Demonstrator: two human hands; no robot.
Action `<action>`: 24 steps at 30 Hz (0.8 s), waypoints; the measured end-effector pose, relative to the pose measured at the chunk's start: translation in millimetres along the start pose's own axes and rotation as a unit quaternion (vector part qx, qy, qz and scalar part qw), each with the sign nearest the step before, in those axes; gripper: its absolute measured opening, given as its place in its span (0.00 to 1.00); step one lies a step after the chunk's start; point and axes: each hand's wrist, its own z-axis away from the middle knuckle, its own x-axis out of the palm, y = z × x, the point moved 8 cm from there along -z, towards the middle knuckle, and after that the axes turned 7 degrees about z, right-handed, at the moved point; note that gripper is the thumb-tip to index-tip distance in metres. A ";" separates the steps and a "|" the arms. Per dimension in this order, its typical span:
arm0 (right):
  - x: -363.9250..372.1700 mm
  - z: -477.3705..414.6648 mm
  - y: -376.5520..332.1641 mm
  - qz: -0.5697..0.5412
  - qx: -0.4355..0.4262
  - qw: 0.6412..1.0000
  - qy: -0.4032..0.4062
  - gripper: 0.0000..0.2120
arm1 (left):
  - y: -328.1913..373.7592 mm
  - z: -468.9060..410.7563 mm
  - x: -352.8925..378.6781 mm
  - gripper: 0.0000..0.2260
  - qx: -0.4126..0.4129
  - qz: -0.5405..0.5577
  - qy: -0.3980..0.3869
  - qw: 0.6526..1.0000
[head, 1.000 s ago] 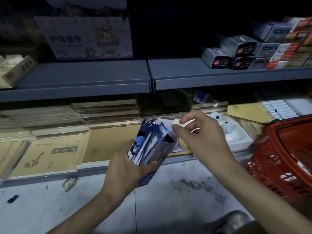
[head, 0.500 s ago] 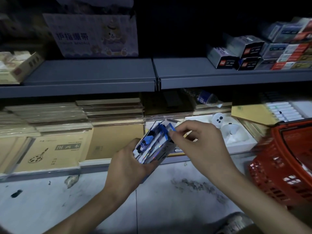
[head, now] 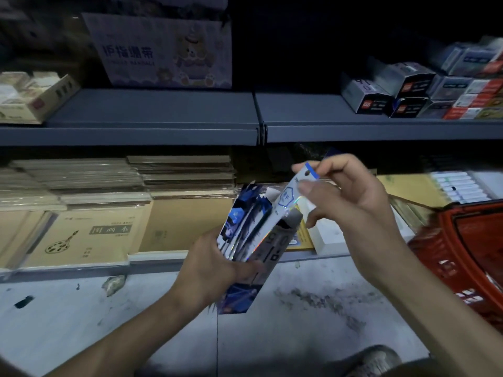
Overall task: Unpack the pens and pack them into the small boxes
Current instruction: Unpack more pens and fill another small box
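We see the right hand [head: 351,202] held high, thumb and fingers pinching. The left hand [head: 206,268] curls low around the small box [head: 261,248] above the floor, its open mouth slanting up-right. The pinched pen packet [head: 292,194] sticks out along that same slant.

Left hand [head: 206,265] gripping low, right hand [head: 351,202] raised, pinching

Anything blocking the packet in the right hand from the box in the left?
Nothing visible does. The right hand pinches the pen packet by its top; its lower end sits at the open mouth of the small box that the left hand holds, beside the packets inside.
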 end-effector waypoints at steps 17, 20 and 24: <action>-14.5 -4.0 -21.8 0.019 -0.051 0.998 -0.024 0.06 | 0.7 6.3 1.3 0.15 -0.004 0.029 -0.032 0.999; -42.6 -4.4 -27.3 -0.013 -0.042 0.996 0.075 0.04 | -2.9 4.4 -3.7 0.17 -0.005 0.033 -0.004 0.999; -67.2 -1.4 -13.8 0.009 -0.005 0.984 0.179 0.09 | -3.8 2.3 -12.0 0.19 0.008 0.039 0.039 0.998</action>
